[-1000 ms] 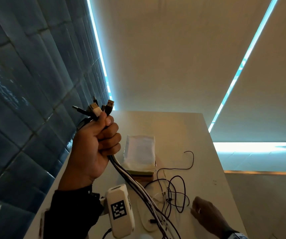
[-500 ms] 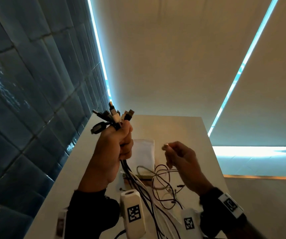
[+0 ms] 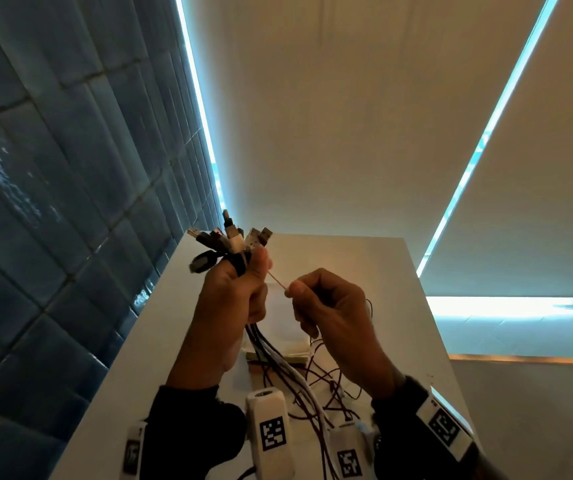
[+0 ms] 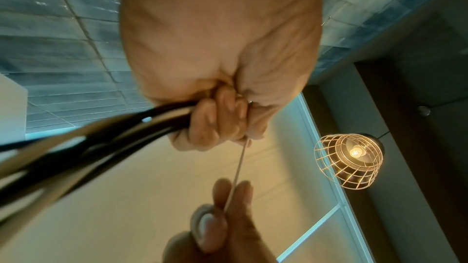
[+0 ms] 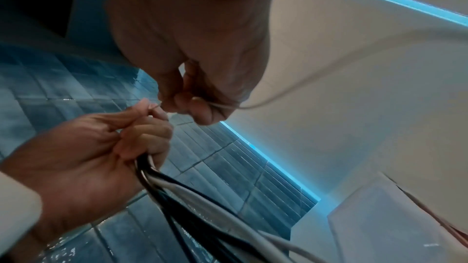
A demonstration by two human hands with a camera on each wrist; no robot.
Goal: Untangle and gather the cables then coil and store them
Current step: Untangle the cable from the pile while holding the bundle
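My left hand [image 3: 236,299] is raised above the white table [image 3: 364,268] and grips a bundle of black and white cables [image 3: 271,362]. Their plug ends [image 3: 233,237] fan out above the fist. The bundle [image 4: 83,143] trails down from the fist [image 5: 142,141] toward the table. My right hand [image 3: 326,313] pinches a thin pale cable [image 3: 276,282] that runs taut from its fingertips [image 4: 228,197] to the left fist. Behind the right hand [image 5: 192,103] that thin cable [image 5: 329,65] loops away. Thin dark cables [image 3: 326,379] lie loose on the table below both hands.
A flat white pouch on a thin board [image 3: 285,327] lies on the table behind the hands. A blue tiled wall [image 3: 70,202] runs close along the left. The table's right edge [image 3: 430,323] drops to the floor. A caged lamp [image 4: 352,157] hangs overhead.
My right hand rose from the table, came up beside the left fist and now pinches the thin cable taut. The left hand moved right with the bundle.
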